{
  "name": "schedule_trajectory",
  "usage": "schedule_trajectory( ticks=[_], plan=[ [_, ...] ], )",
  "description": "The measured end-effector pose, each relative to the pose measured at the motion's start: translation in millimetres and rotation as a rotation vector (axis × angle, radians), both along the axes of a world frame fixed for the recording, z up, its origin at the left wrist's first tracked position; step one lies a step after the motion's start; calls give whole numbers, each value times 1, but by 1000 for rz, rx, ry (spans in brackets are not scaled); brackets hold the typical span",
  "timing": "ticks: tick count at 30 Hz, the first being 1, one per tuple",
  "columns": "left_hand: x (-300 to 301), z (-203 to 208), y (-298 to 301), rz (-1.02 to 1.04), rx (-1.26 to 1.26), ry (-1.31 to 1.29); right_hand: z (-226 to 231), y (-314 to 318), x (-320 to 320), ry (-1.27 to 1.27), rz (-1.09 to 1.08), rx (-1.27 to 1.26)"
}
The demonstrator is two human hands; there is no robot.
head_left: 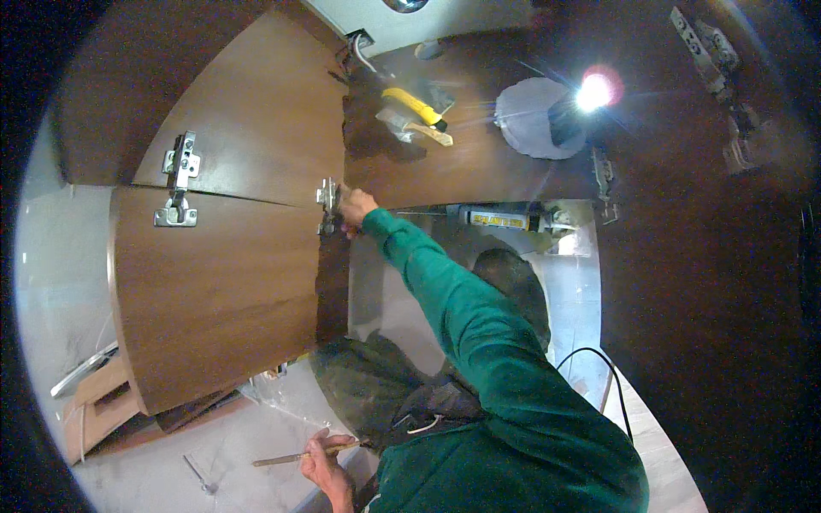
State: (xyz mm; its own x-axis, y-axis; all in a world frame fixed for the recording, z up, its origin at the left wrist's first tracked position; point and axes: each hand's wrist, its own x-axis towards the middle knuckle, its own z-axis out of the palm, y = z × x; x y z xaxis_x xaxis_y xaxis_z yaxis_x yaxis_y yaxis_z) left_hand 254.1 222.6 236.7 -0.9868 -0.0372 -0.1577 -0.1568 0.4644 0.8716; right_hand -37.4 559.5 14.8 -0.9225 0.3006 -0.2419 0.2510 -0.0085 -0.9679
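My right arm, in a green sleeve, stretches up to the inner edge of the brown cabinet door [231, 299]. The curled fingers of my right hand [355, 210] are at a metal hinge [327, 201] there; whatever they grip is hidden. Low in the view, my left hand [323, 462] is closed around a slim wooden stick [278, 461], which lies across the fingers and points left. A second metal hinge [177, 181] sits farther left on the door panels.
On the cabinet shelf lie a yellow utility knife [413, 107] and a wooden-handled brush [432, 134]. A bright lamp [596, 91] shines beside a round whitish disc [530, 115]. Below is a sealant cartridge [500, 220]. A black cable [617, 376] curves at right; a metal tool [199, 474] lies on the floor.
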Motion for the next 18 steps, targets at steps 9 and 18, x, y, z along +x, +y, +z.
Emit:
schedule_trajectory(
  ticks=[9,18],
  plan=[
    [-11,-19,-10,-43,-10,-19,7,69,170,267,-735,-21],
    [-22,-24,0,-71,175,-27,-59,212,224,-31,-1365,514]
  ],
)
